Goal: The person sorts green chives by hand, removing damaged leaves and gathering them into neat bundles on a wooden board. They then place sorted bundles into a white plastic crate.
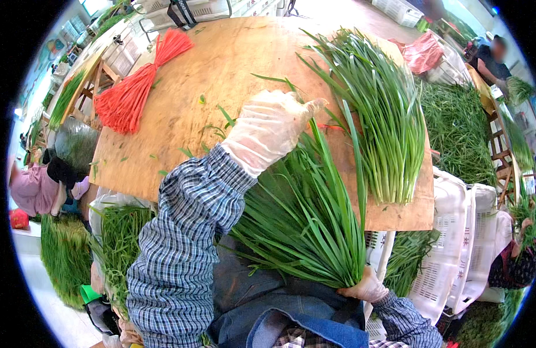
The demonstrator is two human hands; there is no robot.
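A loose bunch of garlic chives (305, 203) slants in front of me, its upper leaves on the table's near edge and its lower end over my lap. My right hand (365, 286), in a pale glove, is closed round the lower end of this bunch. Over the upper part, my left hand (273, 124) in a whitish glove is curled closed with leaves running into it; its fingertips are partly hidden. Just right of that thumb a bit of red strip (329, 126) shows. A second, neatly aligned bunch of garlic chives (384, 122) lies at the table's right side.
On the wooden table (221, 58), a bundle of red tie strips (128, 98) lies at the far left, with leaf scraps scattered about. White crates (439, 255) stand at the right, beside heaped greens (456, 133). More greens (123, 232) are at the left. Other people work at both sides.
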